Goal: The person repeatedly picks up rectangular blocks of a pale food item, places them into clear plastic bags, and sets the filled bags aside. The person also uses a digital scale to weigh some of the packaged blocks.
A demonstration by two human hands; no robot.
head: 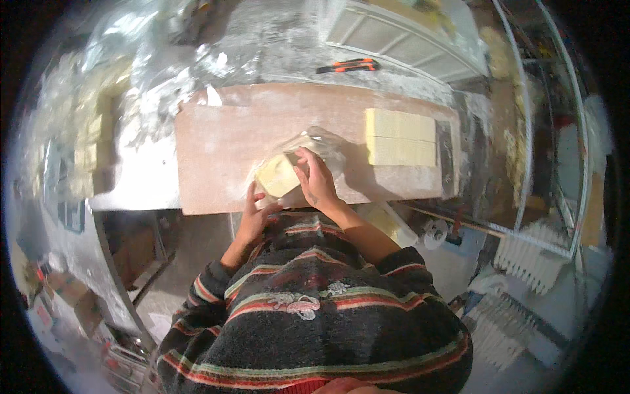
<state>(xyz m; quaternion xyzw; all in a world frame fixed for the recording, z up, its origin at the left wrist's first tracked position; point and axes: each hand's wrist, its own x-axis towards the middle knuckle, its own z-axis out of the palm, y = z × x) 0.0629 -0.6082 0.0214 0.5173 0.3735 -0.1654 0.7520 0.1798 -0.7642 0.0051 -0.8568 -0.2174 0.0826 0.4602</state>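
A pale yellow block [277,176] lies near the front edge of a pinkish-brown board [221,143], within clear plastic film or a bag [315,140] that spreads out behind it. My right hand [317,182] is at the block's right side, fingers curved against the film. At the block's lower left corner is my left hand [256,209], its fingers and thumb apart around the film there. Whether either hand grips the film firmly is hard to tell. Farther right on the board rests a stack or row of similar yellow blocks [401,138].
An orange and black utility knife [349,65] lies behind the board. Beyond it stands a white ribbed panel or crate [403,44]. Crumpled clear plastic [216,64] is at the back left, and more yellow blocks [93,152] are at far left. A metal frame [524,123] rises at right.
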